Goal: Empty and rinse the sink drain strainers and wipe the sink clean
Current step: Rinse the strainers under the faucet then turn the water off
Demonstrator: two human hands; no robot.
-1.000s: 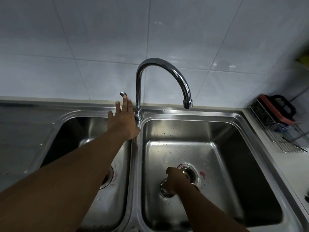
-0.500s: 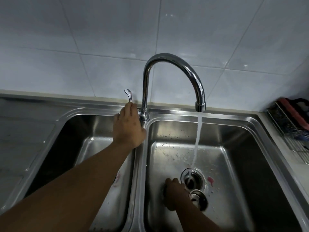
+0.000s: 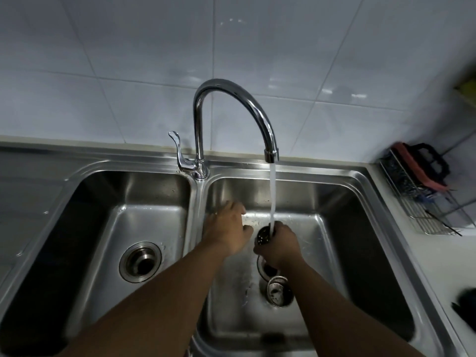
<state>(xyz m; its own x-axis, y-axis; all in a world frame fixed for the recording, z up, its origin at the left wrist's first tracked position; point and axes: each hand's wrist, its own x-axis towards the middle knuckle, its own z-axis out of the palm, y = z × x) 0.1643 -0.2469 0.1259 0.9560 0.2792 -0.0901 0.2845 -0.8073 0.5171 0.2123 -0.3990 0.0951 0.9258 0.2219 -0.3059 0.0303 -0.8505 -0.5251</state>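
Head view: right hand [image 3: 279, 244] hides much of strainer [image 3: 263, 235].

Pale glossy wall tiles [image 3: 128, 47] covered the far wall, catching dull reflections. At the right, a wire rack [image 3: 422, 215] stood on the light countertop [image 3: 443, 266].
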